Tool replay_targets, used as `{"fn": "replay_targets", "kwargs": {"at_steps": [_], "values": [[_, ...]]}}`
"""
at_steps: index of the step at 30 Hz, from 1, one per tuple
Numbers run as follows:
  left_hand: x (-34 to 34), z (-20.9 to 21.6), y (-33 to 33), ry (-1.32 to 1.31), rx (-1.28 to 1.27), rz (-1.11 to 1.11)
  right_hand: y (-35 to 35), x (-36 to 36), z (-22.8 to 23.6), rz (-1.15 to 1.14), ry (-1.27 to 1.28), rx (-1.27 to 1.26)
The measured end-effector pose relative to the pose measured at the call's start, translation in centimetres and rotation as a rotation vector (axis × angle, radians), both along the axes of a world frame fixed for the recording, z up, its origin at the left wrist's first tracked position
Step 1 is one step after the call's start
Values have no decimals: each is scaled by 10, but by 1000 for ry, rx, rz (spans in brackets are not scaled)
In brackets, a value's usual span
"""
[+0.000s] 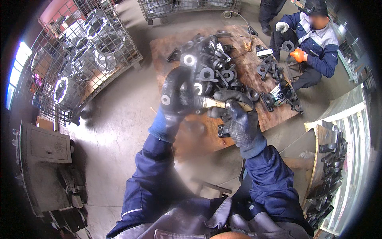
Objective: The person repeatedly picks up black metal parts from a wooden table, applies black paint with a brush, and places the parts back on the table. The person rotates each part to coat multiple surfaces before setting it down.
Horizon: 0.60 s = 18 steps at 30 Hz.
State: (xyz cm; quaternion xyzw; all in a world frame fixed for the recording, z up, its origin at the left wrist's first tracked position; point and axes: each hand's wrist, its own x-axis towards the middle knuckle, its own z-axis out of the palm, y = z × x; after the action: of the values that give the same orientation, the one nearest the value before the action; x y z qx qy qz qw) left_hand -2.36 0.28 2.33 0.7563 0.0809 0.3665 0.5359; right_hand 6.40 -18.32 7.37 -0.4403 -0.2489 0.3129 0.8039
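In black gloves, both my hands are raised over a low wooden board (163,47). My left hand (175,91) is closed around a black metal bracket (189,69) with round holes, blurred and close to the camera. Closed on the handle of a paintbrush (211,102) is my right hand (240,121). The brush points left, its pale part reaching the bracket; its bristles are hidden there. Beyond my hands lies a heap of black brackets (217,59) with ring-shaped ends.
At right, a crouching co-worker (314,44) holds a black bracket (287,46) in an orange-gloved hand. A paint-smeared container (280,93) stands on the board's right side. Wire cages (91,51) of metal castings stand left and behind. More black parts (332,159) line a rack at lower right.
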Motion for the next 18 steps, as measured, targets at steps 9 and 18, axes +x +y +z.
{"fn": "replay_targets", "kwargs": {"at_steps": [9,18], "values": [[10,29,-7,-106,397,213,-6,-1,4,-132,-158,-123],[-3,18,-14,31,-261,-46,-3,6,0,-130,-796,-108]]}}
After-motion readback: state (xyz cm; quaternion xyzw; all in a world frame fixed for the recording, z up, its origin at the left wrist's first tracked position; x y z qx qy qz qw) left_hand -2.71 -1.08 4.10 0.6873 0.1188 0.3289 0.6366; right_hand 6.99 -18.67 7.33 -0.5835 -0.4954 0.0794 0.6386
